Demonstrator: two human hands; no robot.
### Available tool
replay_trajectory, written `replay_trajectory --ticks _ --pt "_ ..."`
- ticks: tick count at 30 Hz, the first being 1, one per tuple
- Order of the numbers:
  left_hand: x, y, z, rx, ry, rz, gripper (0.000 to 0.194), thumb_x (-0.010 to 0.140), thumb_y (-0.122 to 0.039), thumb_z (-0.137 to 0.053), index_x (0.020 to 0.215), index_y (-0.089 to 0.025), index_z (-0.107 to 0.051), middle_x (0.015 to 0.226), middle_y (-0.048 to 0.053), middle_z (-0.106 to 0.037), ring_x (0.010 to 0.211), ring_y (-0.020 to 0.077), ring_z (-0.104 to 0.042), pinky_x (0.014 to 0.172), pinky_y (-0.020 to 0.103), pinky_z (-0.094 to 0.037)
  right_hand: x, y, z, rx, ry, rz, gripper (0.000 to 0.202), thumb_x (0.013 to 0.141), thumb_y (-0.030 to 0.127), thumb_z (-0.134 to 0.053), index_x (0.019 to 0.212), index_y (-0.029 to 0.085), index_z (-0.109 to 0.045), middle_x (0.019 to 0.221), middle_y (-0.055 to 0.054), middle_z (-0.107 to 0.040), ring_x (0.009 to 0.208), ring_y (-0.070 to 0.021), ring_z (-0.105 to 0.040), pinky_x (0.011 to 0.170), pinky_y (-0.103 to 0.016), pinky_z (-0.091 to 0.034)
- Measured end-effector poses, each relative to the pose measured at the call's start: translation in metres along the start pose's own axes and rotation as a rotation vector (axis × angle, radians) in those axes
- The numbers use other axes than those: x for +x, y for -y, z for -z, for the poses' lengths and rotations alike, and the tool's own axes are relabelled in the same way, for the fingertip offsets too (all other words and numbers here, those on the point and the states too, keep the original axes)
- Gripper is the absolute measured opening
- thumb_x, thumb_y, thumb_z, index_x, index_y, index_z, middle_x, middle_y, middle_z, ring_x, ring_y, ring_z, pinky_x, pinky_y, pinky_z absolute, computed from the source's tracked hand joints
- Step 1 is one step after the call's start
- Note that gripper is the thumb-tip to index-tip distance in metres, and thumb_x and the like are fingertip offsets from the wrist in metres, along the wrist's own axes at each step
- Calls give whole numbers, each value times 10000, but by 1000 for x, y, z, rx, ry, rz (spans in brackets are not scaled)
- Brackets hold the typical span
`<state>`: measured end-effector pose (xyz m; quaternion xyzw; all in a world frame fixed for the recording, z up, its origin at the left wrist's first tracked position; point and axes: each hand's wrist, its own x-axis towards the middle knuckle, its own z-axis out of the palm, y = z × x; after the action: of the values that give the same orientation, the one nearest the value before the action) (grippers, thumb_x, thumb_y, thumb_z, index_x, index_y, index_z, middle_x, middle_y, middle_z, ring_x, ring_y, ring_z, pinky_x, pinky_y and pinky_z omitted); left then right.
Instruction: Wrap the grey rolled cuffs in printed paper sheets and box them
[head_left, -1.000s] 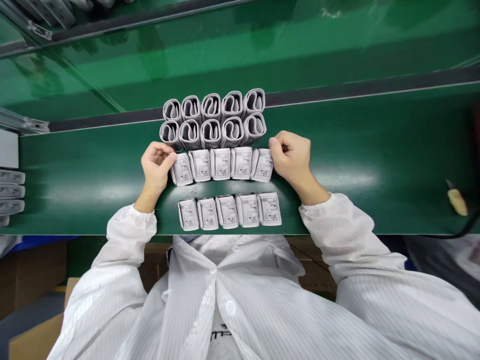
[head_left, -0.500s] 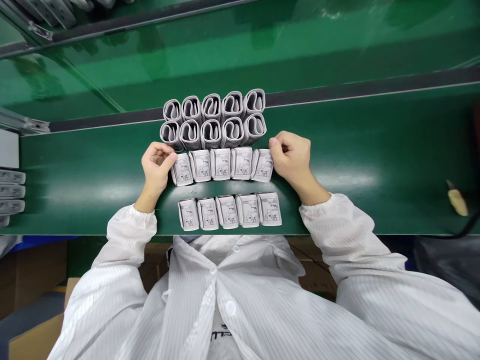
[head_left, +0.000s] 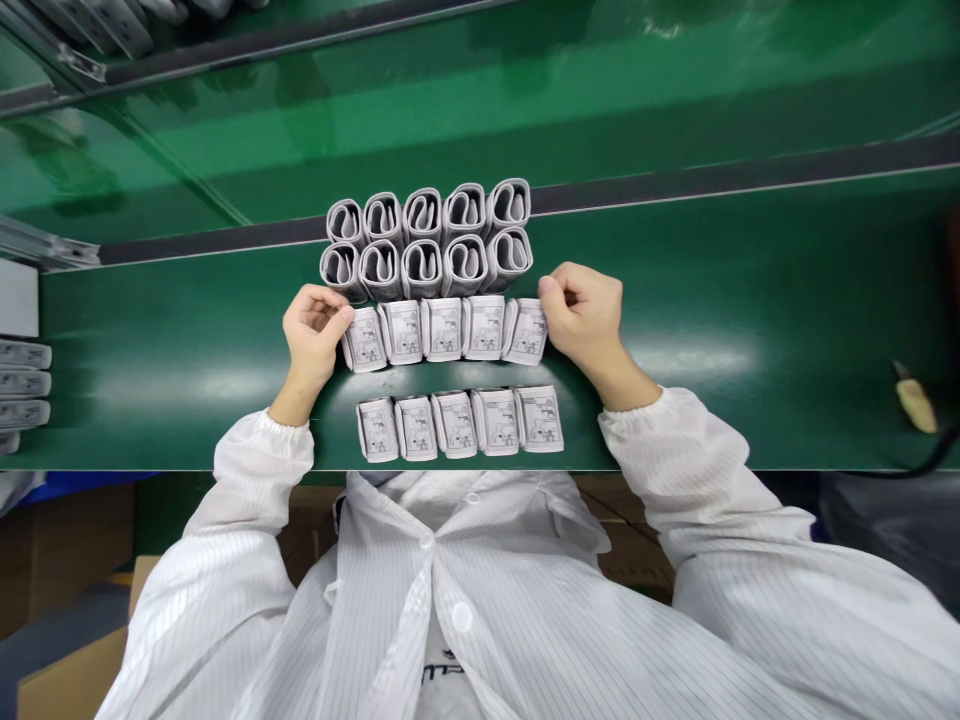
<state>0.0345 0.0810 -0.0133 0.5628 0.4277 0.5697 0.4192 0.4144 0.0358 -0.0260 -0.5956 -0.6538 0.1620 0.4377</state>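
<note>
While the two earlier frames were compared with this one, nothing had shifted: both hands stayed pressed to the ends of the middle row of cuffs (head_left: 444,331). Left hand (head_left: 313,331), fingers curled, bore on the row's left end; right hand (head_left: 583,312), also curled, bore on the right end, so the five folded cuffs were squeezed between them, not lifted. Row ran left to right on the green bench (head_left: 750,330), printed faces up. Far side: rolled cuffs (head_left: 426,243), two rows standing on end, touching the held row. Near side: near row of cuffs (head_left: 460,423), a gap apart, close to the bench's near edge. Open bench lay left and right of the hands. Flat cuffs (head_left: 22,385) stacked at far left edge.
</note>
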Motion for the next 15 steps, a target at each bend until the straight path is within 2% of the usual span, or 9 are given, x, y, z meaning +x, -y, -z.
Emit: replay_trajectory --ticks 5,15 --pt "0 -1 0 10 1 -1 520 799 -604 -1024 851 -249 -647 799 -28 -637 752 139 -658 719 301 -539 -1 0 1 18 -1 2 562 1113 603 -606 683 277 -450 663 -18 -560 616 -194 -479 627 -412 -377" --pt "-1 3 1 1 4 1 482 811 -569 -1025 874 -249 -671 812 -29 -662 754 132 -674 715 288 -536 -1 0 0 31 2 -17 576 1098 622 -614 667 277 -449 626 -6 -520 596 -188 -453 613 -406 -355"
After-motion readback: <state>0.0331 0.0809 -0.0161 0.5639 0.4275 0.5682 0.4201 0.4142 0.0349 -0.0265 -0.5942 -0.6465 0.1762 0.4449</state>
